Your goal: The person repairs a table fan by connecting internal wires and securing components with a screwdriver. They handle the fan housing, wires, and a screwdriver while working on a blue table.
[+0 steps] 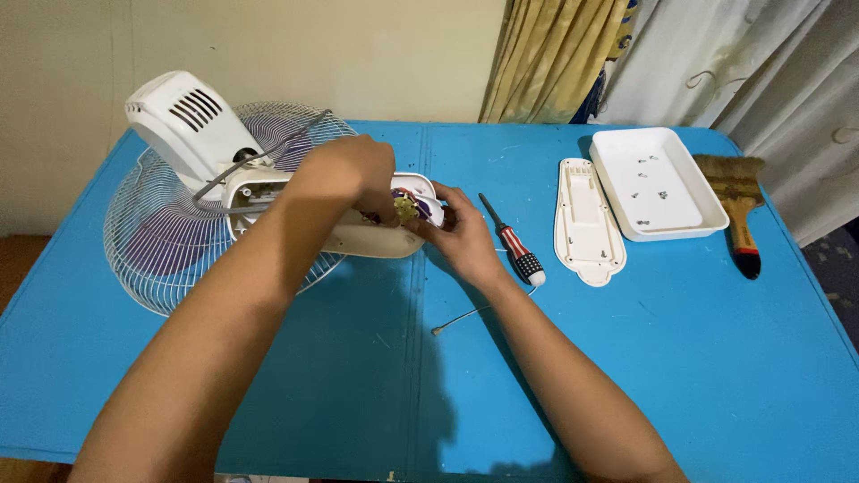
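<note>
I see the smooth white plastic fan base lying opened on the blue table, beside the wire grille. My left hand arches over it, fingers pinching a small brass-coloured part; my right hand grips the base's rounded end.

Two bare, sleeveless forearms

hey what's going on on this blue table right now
A person has a white fan lying face down on the blue table, with its base housing opened. Both hands are at the open end: the left hand reaches in from above, the right hand steadies the end by the wiring. A screwdriver, the removed cover, a white tray with small screws and a brush lie to the right.
</note>
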